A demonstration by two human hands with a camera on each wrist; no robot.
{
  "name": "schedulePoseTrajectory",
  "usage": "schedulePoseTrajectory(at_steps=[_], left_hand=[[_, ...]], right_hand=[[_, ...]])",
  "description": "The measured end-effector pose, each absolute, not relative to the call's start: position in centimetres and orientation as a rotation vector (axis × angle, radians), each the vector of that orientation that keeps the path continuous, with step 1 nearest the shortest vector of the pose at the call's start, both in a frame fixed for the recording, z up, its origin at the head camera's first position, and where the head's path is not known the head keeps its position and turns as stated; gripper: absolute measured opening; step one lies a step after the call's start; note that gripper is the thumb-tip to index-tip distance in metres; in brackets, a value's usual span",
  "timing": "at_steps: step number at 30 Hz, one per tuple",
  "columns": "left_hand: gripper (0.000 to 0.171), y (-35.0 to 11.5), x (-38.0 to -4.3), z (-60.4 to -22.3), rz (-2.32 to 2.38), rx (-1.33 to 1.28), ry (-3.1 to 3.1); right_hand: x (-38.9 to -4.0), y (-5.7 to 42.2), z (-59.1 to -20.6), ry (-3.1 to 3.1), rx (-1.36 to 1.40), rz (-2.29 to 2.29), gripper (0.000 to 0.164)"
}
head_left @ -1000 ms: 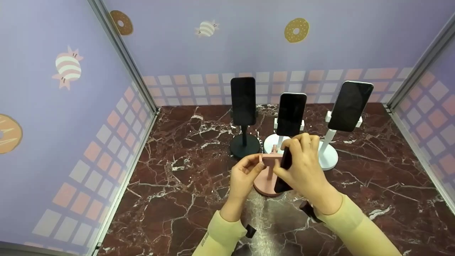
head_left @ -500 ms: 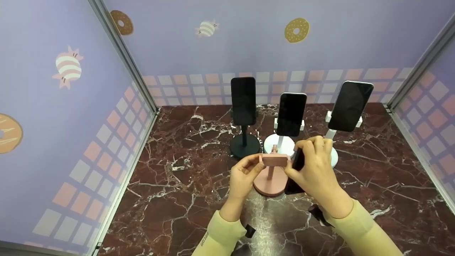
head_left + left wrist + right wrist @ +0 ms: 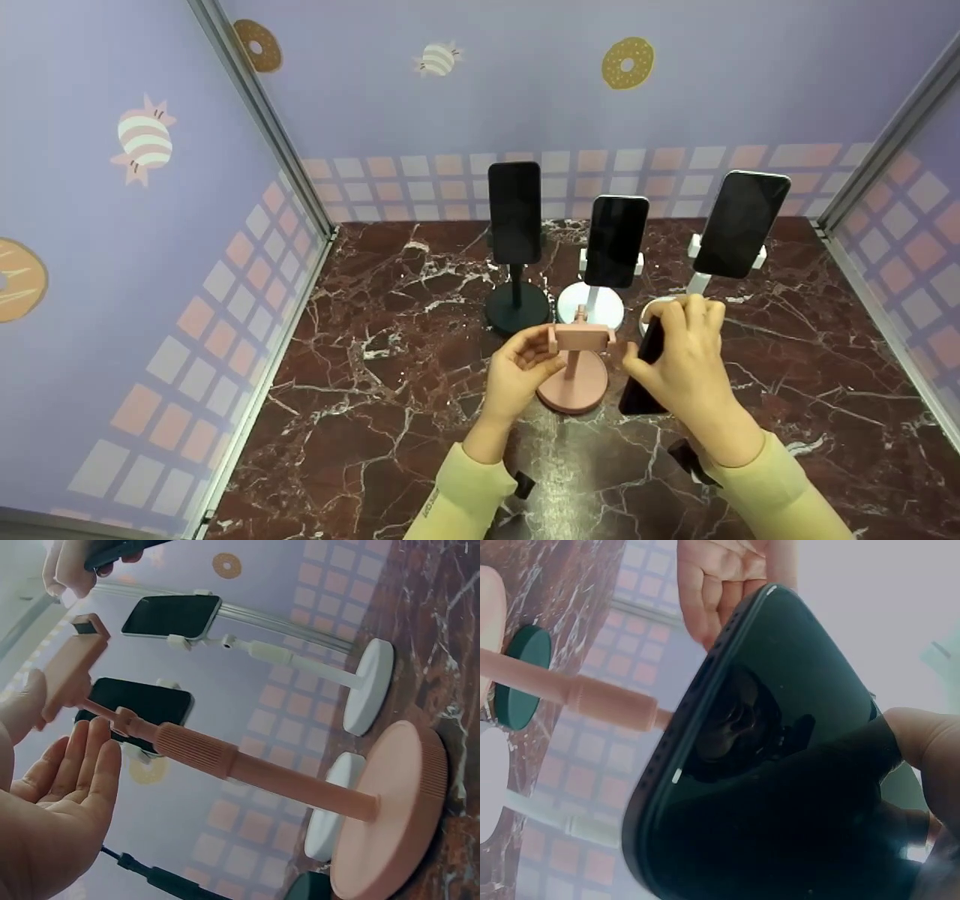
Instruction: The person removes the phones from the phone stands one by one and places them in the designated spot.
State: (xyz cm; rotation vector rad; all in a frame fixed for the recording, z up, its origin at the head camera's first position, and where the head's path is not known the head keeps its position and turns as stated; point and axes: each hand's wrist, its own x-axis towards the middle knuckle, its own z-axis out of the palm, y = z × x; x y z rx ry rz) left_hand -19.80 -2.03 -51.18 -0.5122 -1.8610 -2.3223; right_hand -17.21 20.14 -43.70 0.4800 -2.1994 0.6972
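Observation:
A pink phone stand point(image 3: 574, 382) stands upright in front, its clamp point(image 3: 71, 675) holding nothing. My left hand point(image 3: 517, 375) is at the clamp's left end, fingers relaxed and apart from the stem; the left wrist view shows the thumb close against the clamp, though whether it touches I cannot tell. To the right of the stand, my right hand point(image 3: 690, 367) grips a black smartphone point(image 3: 780, 787) by its edges, thumb on one side and fingers on the other. The phone is tilted above the table, and the hand covers part of it.
Behind are a black stand point(image 3: 517, 307) and two white stands, each bearing a phone: a left phone point(image 3: 514, 214), a middle phone point(image 3: 616, 240) and a right phone point(image 3: 741, 225). The marbled table point(image 3: 375, 450) is bounded by patterned panels point(image 3: 450, 105).
My right hand has drawn the phone rightward, away from the pink stand's clamp, which now shows whole. The left hand's pinch on the clamp's left end has loosened.

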Motion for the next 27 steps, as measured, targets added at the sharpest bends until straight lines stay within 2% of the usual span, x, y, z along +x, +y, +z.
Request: schedulePoseTrajectory(at_steps=[6,15,21,27], left_hand=[[0.045,-1.7,-21.0,-52.7,-2.289,-0.425,-1.923],[0.047,-0.7,-22.5,-54.1,-2.187,-0.364,-2.064],[0.050,0.0,-23.1,-54.4,-2.098,-0.330,-2.201],[0.042,0.6,-23.4,-54.2,-1.935,-0.365,-2.262]], right_hand=[[-17.3,20.6,-44.6,-2.230,0.429,0.703,0.044],[-17.5,21.1,-46.4,-2.329,0.348,0.708,0.046],[-18.0,21.5,-47.9,-2.426,0.282,0.696,0.047],[-18.6,21.8,-49.8,-2.572,0.208,0.691,0.049]])
